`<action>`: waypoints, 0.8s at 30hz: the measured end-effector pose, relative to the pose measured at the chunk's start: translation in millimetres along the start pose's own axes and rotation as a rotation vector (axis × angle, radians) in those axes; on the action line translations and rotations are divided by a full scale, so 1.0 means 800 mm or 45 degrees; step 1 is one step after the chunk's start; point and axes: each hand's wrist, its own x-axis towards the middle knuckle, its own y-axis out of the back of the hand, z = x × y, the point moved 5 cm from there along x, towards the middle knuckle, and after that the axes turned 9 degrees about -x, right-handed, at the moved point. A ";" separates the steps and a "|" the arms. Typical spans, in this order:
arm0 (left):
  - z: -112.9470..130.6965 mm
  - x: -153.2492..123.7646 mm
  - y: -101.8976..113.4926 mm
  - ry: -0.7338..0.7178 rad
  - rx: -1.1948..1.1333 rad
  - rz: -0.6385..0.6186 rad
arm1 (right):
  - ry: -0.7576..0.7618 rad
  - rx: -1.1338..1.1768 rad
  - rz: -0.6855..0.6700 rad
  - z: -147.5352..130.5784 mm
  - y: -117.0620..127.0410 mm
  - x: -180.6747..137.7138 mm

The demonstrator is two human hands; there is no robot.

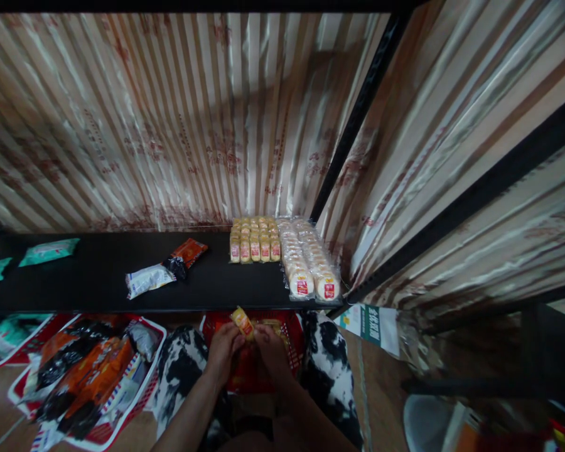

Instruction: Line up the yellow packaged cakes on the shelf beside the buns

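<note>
Striped sheeting (pixel 193 138) is hanging behind a black shelf (pixel 235 285), where a block of yellow packets (pixel 255 242) is already standing in rows beside round white cakes (pixel 306 257), while more, seemingly the remainder, are lying in the red basket (pixel 295 355). Above it, the left hand (pixel 225 345) and right hand (pixel 269 349) are gripping one yellow packet (pixel 242 321). Red labels (pixel 302 287) are showing, lettering too small to read, and blurred characters are marking a green-and-white bag (pixel 375 323).

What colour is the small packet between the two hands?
The packet is yellow with reddish print; head view.
</note>
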 end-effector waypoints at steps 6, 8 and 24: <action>0.004 0.009 -0.004 -0.110 0.161 0.040 | 0.018 0.017 -0.038 -0.010 -0.005 0.001; 0.008 0.010 -0.009 -0.172 0.229 0.008 | 0.048 -0.001 -0.045 -0.015 -0.007 0.002; 0.048 0.043 -0.031 -0.468 0.488 -0.089 | 0.390 -0.550 0.000 -0.078 -0.009 0.023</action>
